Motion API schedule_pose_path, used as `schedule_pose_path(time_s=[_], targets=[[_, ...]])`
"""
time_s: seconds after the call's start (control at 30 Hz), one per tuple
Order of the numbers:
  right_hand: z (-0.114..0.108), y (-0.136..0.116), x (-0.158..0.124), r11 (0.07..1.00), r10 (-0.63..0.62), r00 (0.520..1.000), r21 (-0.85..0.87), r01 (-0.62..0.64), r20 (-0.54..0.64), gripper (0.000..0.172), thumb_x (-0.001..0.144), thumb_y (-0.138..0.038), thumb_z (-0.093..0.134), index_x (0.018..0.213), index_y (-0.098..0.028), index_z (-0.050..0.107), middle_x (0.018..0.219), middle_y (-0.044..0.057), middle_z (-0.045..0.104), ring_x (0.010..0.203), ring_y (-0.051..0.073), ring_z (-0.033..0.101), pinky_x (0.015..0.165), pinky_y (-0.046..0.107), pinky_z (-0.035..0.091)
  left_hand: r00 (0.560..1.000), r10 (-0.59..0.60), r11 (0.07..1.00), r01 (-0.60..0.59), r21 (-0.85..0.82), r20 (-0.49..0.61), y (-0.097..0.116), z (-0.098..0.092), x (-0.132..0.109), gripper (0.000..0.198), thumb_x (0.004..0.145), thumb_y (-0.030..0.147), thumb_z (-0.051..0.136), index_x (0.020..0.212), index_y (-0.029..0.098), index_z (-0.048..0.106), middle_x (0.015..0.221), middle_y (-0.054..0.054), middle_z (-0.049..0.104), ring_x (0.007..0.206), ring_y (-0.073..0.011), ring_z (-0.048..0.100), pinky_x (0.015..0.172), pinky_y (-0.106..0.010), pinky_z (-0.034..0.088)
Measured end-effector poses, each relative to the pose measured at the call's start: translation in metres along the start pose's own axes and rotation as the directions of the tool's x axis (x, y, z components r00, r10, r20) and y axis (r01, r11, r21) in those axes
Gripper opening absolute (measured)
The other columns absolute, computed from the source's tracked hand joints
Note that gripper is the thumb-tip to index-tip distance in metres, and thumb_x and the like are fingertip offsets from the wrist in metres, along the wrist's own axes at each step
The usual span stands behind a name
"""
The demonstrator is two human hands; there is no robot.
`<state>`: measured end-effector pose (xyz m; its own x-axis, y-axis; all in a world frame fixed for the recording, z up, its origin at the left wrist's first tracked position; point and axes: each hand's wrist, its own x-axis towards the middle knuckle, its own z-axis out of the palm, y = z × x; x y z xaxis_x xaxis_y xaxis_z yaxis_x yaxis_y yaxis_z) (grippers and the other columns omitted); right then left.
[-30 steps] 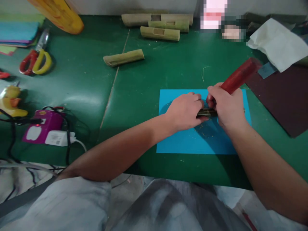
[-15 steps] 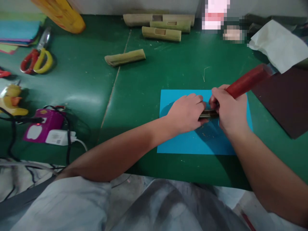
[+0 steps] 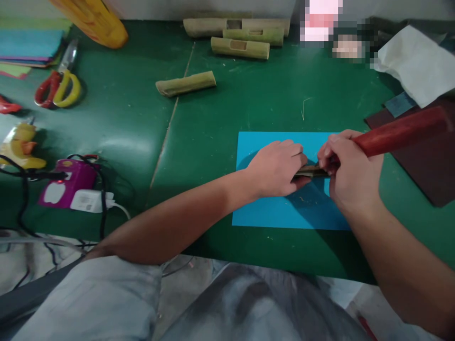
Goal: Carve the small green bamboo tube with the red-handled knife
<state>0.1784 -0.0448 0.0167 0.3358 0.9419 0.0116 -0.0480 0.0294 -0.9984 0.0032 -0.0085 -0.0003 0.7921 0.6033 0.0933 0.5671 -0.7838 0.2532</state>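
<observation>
My left hand (image 3: 275, 168) is closed around a short piece of bamboo (image 3: 308, 171), pressing it down over a sheet of blue paper (image 3: 263, 213). At the bamboo's right end, my right hand (image 3: 355, 170) grips a carving tool with a thick red wooden handle (image 3: 405, 132). The handle slants up to the right, and the tool's working end is hidden by my fingers and the bamboo. Fine shavings (image 3: 303, 199) lie on the paper just below the bamboo.
Cut bamboo pieces lie at the back, with one bamboo tube (image 3: 186, 84) nearer. Scissors (image 3: 59, 87), a yellow glue gun (image 3: 21, 147) and a purple power socket (image 3: 67, 182) with cables are on the left. At right are a dark brown board (image 3: 430, 166) and white tissue (image 3: 419, 66).
My right hand has slid to the right along the bamboo, and the red handle has tipped lower toward the right. My left hand has stayed nearly in place.
</observation>
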Motion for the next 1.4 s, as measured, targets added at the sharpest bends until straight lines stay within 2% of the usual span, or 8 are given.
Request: schedule_pose_path(time_s=[0.17,0.33,0.47,0.63,0.9,1.03,1.2,1.4], targets=[[-0.006,-0.008,0.008,0.995,-0.072,0.993,0.062,0.078,-0.089,0.038,0.089,-0.018,0.079,0.059,-0.031,0.059,0.059,-0.001,0.053,0.056,0.018,0.051,0.055,0.039,0.031,1.0,-0.019,0.999,0.02,0.031,-0.01,-0.002,-0.002,-0.002,0.025,0.114,0.035,0.074,0.129,0.018,0.083,0.12,-0.013,0.082,0.116,-0.0334,0.078,0.094,-0.045,0.058],[-0.012,0.001,0.023,0.99,-0.139,0.983,0.011,0.141,-0.122,0.033,0.086,-0.018,0.077,0.062,-0.03,0.057,0.059,-0.004,0.054,0.054,0.015,0.053,0.055,0.036,0.036,0.996,-0.018,1.0,0.018,0.009,-0.086,-0.008,0.003,-0.003,0.021,0.114,0.032,0.073,0.126,0.016,0.081,0.123,-0.014,0.082,0.12,-0.0347,0.077,0.096,-0.046,0.057],[-0.014,0.007,0.027,0.989,-0.137,0.976,0.038,0.146,-0.169,0.038,0.087,-0.018,0.078,0.062,-0.029,0.053,0.057,-0.005,0.051,0.052,0.014,0.051,0.052,0.035,0.033,0.993,-0.019,1.0,0.019,0.0,-0.117,-0.011,0.007,-0.003,0.015,0.112,0.029,0.076,0.12,0.017,0.079,0.123,-0.013,0.082,0.118,-0.0336,0.078,0.097,-0.045,0.057],[-0.02,0.008,0.024,0.993,-0.099,0.995,-0.06,0.097,-0.024,0.052,0.104,-0.039,0.09,0.064,-0.029,0.058,0.062,-0.002,0.057,0.055,0.016,0.05,0.053,0.037,0.035,0.993,-0.026,1.0,0.025,-0.014,-0.114,-0.013,0.009,-0.003,0.012,0.111,0.024,0.079,0.12,0.017,0.078,0.124,-0.013,0.082,0.12,-0.0338,0.077,0.097,-0.045,0.058],[-0.023,0.004,0.019,0.998,-0.044,0.982,-0.032,0.051,0.183,0.061,0.103,-0.072,0.092,0.067,-0.029,0.069,0.065,0.0,0.063,0.055,0.016,0.051,0.049,0.036,0.038,0.984,0.035,0.999,-0.042,-0.035,-0.173,-0.017,0.014,-0.005,0.014,0.113,0.022,0.074,0.126,0.017,0.076,0.124,-0.013,0.08,0.115,-0.0333,0.076,0.095,-0.046,0.056],[-0.029,0.0,0.024,0.998,-0.058,0.973,-0.016,0.064,0.225,0.054,0.106,-0.067,0.089,0.07,-0.029,0.078,0.073,0.003,0.072,0.056,0.017,0.054,0.05,0.04,0.041,0.979,0.051,0.996,-0.065,-0.063,-0.196,-0.02,0.017,-0.005,0.01,0.115,0.022,0.071,0.123,0.019,0.075,0.123,-0.013,0.082,0.115,-0.032,0.075,0.098,-0.046,0.057],[-0.038,-0.002,0.037,0.997,-0.072,0.971,0.032,0.066,0.229,0.035,0.105,-0.048,0.084,0.073,-0.032,0.085,0.082,0.006,0.077,0.067,0.022,0.061,0.058,0.043,0.048,0.981,0.042,0.993,-0.061,-0.099,-0.187,-0.022,0.019,-0.004,0.011,0.112,0.023,0.073,0.122,0.02,0.075,0.122,-0.011,0.084,0.115,-0.0321,0.078,0.099,-0.046,0.058],[-0.048,0.003,0.048,0.999,-0.022,0.947,0.033,0.012,0.319,0.016,0.099,-0.04,0.092,0.088,-0.031,0.085,0.075,0.002,0.072,0.065,0.02,0.06,0.055,0.038,0.047,0.971,0.028,0.988,-0.064,-0.144,-0.238,-0.021,0.019,-0.007,0.026,0.114,0.044,0.077,0.123,0.019,0.076,0.118,-0.013,0.085,0.11,-0.0326,0.079,0.096,-0.046,0.06]])
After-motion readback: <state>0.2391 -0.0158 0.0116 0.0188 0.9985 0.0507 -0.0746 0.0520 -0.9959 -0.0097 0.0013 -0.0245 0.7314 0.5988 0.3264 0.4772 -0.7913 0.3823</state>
